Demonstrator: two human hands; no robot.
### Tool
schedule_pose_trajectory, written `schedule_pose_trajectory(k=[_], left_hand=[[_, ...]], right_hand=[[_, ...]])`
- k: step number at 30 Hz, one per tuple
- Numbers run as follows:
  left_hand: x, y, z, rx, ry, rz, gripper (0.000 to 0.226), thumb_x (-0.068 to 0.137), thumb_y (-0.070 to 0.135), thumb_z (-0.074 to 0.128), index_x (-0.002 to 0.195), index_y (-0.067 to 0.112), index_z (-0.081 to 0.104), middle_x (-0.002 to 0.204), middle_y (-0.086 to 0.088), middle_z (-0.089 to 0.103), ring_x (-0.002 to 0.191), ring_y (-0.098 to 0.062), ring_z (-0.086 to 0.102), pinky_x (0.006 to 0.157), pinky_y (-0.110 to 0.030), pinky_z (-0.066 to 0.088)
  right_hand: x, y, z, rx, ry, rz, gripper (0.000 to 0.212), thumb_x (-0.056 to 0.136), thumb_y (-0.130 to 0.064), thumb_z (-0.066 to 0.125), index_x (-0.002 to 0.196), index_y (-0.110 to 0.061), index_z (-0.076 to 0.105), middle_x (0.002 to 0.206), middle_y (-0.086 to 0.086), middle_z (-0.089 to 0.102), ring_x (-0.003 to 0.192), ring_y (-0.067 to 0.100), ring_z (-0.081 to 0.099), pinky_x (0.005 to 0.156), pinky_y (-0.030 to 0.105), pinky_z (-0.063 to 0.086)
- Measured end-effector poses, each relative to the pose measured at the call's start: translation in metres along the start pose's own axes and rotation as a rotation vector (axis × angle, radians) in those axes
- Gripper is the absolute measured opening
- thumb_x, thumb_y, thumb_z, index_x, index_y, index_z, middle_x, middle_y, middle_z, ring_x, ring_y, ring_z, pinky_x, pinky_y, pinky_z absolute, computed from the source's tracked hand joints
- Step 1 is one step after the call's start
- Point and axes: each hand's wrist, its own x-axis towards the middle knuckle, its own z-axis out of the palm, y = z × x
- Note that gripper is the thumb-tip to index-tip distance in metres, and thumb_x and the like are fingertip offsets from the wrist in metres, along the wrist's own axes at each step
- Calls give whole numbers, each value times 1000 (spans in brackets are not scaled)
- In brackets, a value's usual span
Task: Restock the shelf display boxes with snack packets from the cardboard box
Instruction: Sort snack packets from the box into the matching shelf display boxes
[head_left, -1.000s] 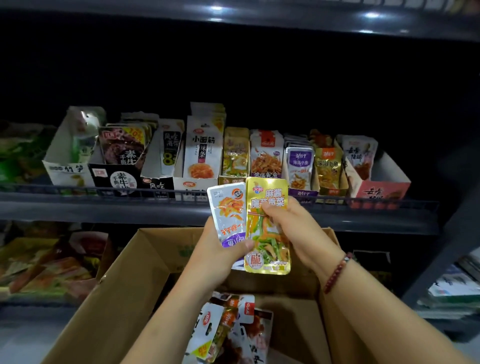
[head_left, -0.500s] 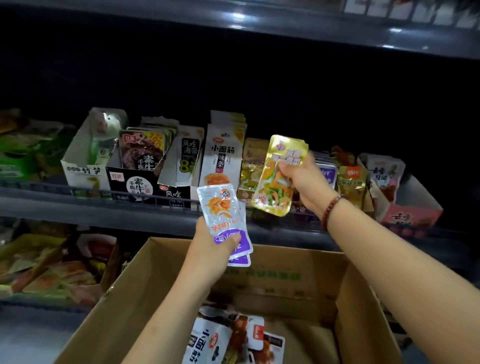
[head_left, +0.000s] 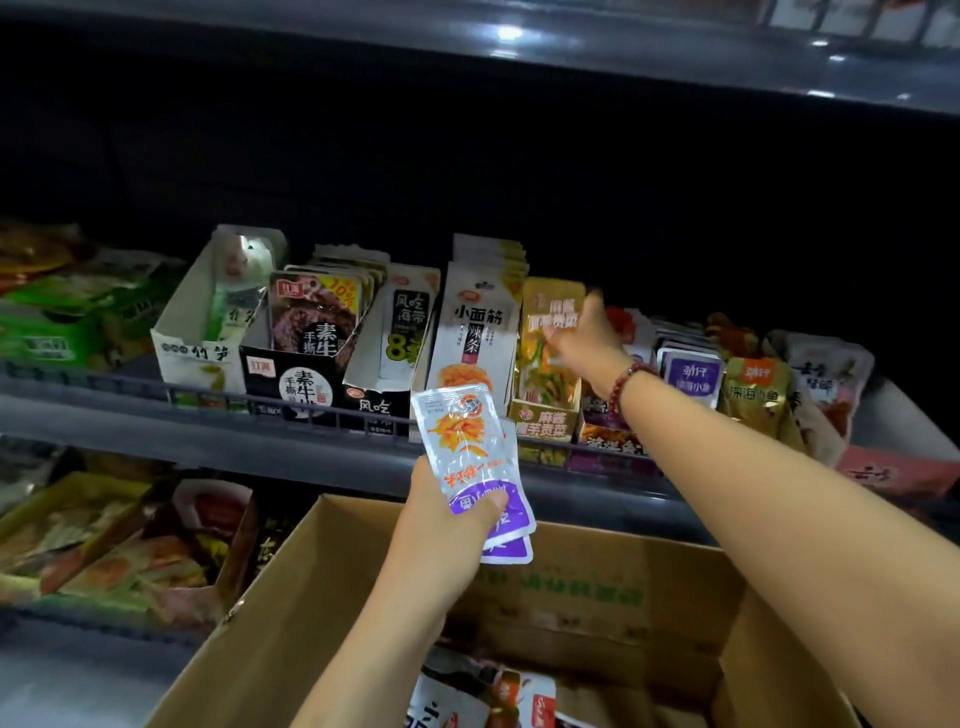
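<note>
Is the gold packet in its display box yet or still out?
In. The gold packet stands upright inside the gold display box, right hand touching its top. Whether the fingers have let go, cannot tell.

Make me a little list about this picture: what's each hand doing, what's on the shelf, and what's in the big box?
left hand: holds white-and-purple packets above the cardboard box
right hand: reaching to the shelf, fingers on a gold packet standing in its gold display box
shelf: a row of display boxes with snack packets standing upright
cardboard box: open, a few packets lying at the bottom
wrist: red bead bracelet on the right arm
</note>
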Motion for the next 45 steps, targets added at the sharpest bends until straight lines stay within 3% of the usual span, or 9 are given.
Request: schedule_pose_trajectory(k=[3, 6, 10, 23, 27, 30, 34, 39, 45], left_hand=[[1, 0, -2, -14, 9, -6, 45, 89, 19, 67, 125, 27, 41, 99, 12, 59, 80, -6, 62, 45, -6, 44], [4, 1, -3, -9, 24, -7, 47, 89, 22, 68, 126, 28, 40, 100, 12, 59, 80, -7, 63, 45, -7, 44], [5, -1, -3, -9, 38, -4, 49, 88, 21, 69, 130, 25, 43, 109, 6, 63, 85, -9, 65, 47, -7, 46], [5, -1, -2, -21, 33, -13, 50, 88, 22, 69, 130, 27, 43, 108, 7, 63, 88, -11, 66, 54, -13, 52], [5, -1, -1, -8, 36, -27, 52, 87, 23, 70, 131, 26, 42, 108, 8, 63, 87, -11, 67, 57, -14, 53], [5, -1, -1, 5, 38, -27, 51, 87, 24, 70, 129, 27, 42, 106, 9, 63, 86, -11, 67, 57, -14, 53], [5, 0, -1, 23, 31, -23, 50, 86, 24, 70, 127, 27, 42, 106, 9, 62, 85, -10, 66, 56, -13, 52], [3, 1, 0, 39, 15, -26, 46, 85, 21, 72, 123, 26, 47, 105, 7, 65, 85, -10, 68, 54, -12, 52], [-10, 5, 4, 142, -93, -17, 37, 83, 20, 75, 104, 31, 49, 103, 8, 67, 87, -7, 68, 63, -14, 53]], right_hand=[[6, 13, -4, -154, -61, -76, 55, 87, -16, 67, 135, -19, 40, 116, -1, 56, 99, 16, 58, 71, 22, 47], [13, 14, -14, -306, -87, -160, 54, 79, -19, 75, 126, -17, 49, 116, 2, 61, 94, 16, 59, 68, 22, 48], [18, 8, -16, -650, -115, -256, 78, 72, -30, 81, 139, -19, 43, 134, 11, 48, 118, 28, 51, 96, 37, 47], [22, 11, -10, -670, 116, -338, 61, 79, -28, 74, 132, -20, 46, 122, 12, 52, 115, 29, 47, 93, 38, 44], [25, 15, -6, -780, 29, -303, 73, 80, -32, 73, 142, -22, 37, 141, 11, 44, 133, 32, 33, 103, 39, 35], [27, 21, -2, -716, 29, -276, 78, 78, -29, 75, 145, -24, 34, 149, 10, 34, 139, 34, 26, 110, 43, 31], [23, 24, -1, -659, 53, -309, 77, 79, -26, 75, 145, -25, 36, 148, 9, 33, 133, 32, 35, 110, 44, 34], [1, 20, -9, -436, 56, -303, 53, 86, -23, 67, 135, -22, 48, 142, 6, 38, 131, 25, 34, 108, 37, 32], [-75, 15, -36, -83, -188, -273, 20, 96, -37, 49, 108, -30, 63, 102, -16, 62, 95, 6, 59, 76, 19, 47]])
